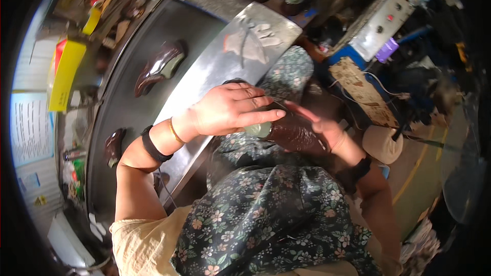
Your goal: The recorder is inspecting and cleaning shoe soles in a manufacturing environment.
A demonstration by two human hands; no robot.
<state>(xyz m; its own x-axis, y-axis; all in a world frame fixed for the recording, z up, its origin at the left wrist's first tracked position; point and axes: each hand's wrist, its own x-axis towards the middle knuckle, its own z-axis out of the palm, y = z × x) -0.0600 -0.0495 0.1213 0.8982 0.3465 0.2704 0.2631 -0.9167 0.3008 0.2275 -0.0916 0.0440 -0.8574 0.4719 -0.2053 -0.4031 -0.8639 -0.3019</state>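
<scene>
Over floral apron (276, 199), brown shoe (294, 134) is lying 9-to-3 o'clock; left hand (232, 106), fingers straight, is covering 9; right hand (332, 135) nearest 3, can't tell grip.

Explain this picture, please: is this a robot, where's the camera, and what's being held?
No robot here: these are a person's bare hands. The single picture looks down from a wide-angle camera on the wearer's head, so straight edges bend. The right hand holds a glossy brown, shoe-shaped piece; the left hand lies over its pale green end. Two similar-looking brown pieces lie on the dark surface. What looks like a pale glove lies on the shiny metal ledge.
</scene>
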